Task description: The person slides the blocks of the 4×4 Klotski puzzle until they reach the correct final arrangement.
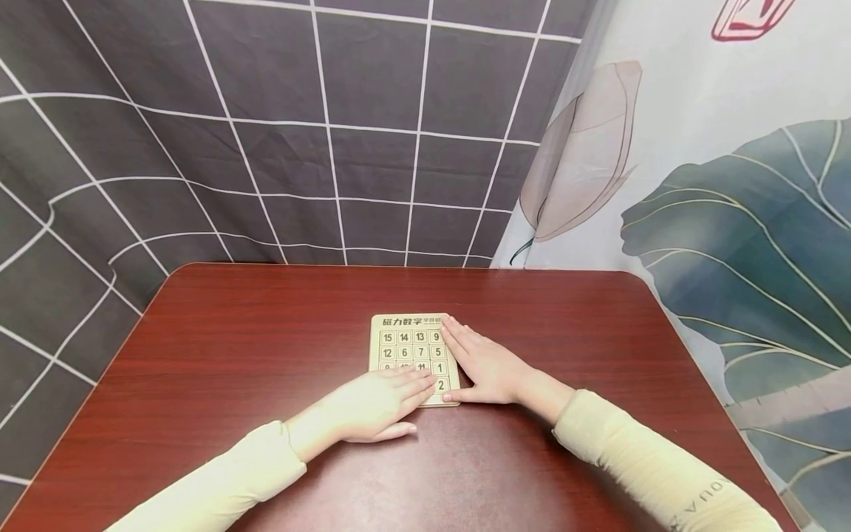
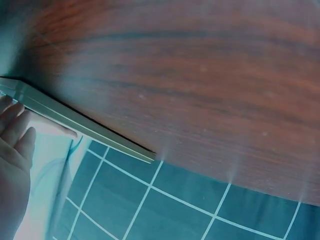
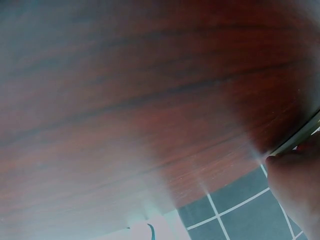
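Note:
A pale yellow number slide puzzle (image 1: pixel 404 352) lies flat on the table, its square tiles printed with dark numbers under a line of Chinese characters. Straight fingers of my left hand (image 1: pixel 375 403) lie across its lower rows, covering several tiles, with the thumb stretched out below the bottom edge. Along the right edge rests my right hand (image 1: pixel 488 367), fingers extended toward the top right corner and thumb at the bottom right corner. The left wrist view shows the puzzle's thin side (image 2: pixel 95 127) beside the fingers. In the right wrist view only a sliver of the board (image 3: pixel 300 136) shows.
The reddish-brown wooden table (image 1: pixel 266 318) has rounded far corners. Behind it hangs a dark grey curtain (image 1: pixel 372 81) with a white grid. A pale curtain (image 1: pixel 718 111) with large leaf prints hangs at the right.

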Demonstrator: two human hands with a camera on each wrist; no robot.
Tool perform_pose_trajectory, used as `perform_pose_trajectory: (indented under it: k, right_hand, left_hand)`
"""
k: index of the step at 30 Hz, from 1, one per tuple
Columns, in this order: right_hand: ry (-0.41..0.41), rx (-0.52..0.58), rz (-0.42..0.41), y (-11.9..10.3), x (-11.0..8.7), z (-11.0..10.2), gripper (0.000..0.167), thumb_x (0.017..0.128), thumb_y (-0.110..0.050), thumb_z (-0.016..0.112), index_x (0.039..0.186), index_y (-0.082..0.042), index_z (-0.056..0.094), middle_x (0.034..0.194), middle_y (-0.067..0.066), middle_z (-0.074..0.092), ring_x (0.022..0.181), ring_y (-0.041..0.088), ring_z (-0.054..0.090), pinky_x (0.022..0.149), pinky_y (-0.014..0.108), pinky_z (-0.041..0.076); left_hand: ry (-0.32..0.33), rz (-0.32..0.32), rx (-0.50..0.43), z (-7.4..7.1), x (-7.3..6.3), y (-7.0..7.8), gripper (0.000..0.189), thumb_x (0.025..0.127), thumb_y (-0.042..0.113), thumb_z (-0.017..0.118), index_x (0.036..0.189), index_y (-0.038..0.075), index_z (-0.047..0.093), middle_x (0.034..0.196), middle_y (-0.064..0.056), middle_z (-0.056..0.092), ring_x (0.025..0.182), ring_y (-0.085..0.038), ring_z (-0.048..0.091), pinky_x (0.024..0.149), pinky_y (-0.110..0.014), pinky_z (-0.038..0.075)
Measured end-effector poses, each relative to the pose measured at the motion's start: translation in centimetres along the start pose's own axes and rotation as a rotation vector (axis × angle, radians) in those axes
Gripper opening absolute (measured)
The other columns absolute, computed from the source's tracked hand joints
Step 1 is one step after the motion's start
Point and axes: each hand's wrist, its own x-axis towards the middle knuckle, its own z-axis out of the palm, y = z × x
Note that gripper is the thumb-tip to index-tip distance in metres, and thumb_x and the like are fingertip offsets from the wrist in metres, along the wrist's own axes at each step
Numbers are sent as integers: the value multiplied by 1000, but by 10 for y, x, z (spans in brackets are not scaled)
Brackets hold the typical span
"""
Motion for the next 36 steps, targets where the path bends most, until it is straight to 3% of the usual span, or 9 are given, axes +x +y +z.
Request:
perform_pose_trajectory:
  k: [9, 18, 29, 32, 36]
  right_hand:
    - [-7, 7, 7, -1, 0, -1, 110, 95, -63, 67, 166, 8, 21, 177, 24, 12, 166, 36, 18, 134, 50, 28]
    - [-1, 4, 1, -1, 1, -1, 111, 94, -64, 67, 165, 8, 21, 177, 24, 12, 166, 36, 19, 134, 49, 27]
    - [-7, 1, 6, -3, 1, -2, 111, 94, -64, 67, 166, 7, 21, 177, 24, 13, 166, 36, 19, 134, 50, 28]
    - [-7, -1, 5, -3, 0, -3, 111, 94, -64, 67, 166, 7, 21, 177, 24, 13, 165, 37, 19, 134, 50, 29]
    - [-6, -1, 2, -3, 1, -2, 110, 95, -64, 67, 166, 8, 22, 177, 24, 13, 165, 37, 19, 134, 50, 29]
  left_hand:
    - [35, 15, 4, 4, 0, 0, 64, 104, 49, 60, 149, 3, 59, 156, -10, 59, 145, -23, 58, 123, -37, 47]
    - [10, 5, 9, 7, -1, 1, 66, 106, 51, 57, 152, 4, 57, 159, -10, 57, 147, -23, 56, 124, -36, 46]
    - [17, -39, 1, 4, -27, -2, 65, 104, 49, 61, 151, 4, 58, 157, -11, 58, 146, -24, 57, 123, -36, 47]
    - [33, -29, 2, 3, -25, -3, 64, 104, 48, 61, 150, 4, 59, 156, -11, 59, 145, -25, 58, 122, -37, 48]
    - [45, -14, 1, 2, -12, -8, 63, 104, 48, 60, 149, 4, 59, 155, -11, 60, 145, -24, 59, 122, -37, 48]
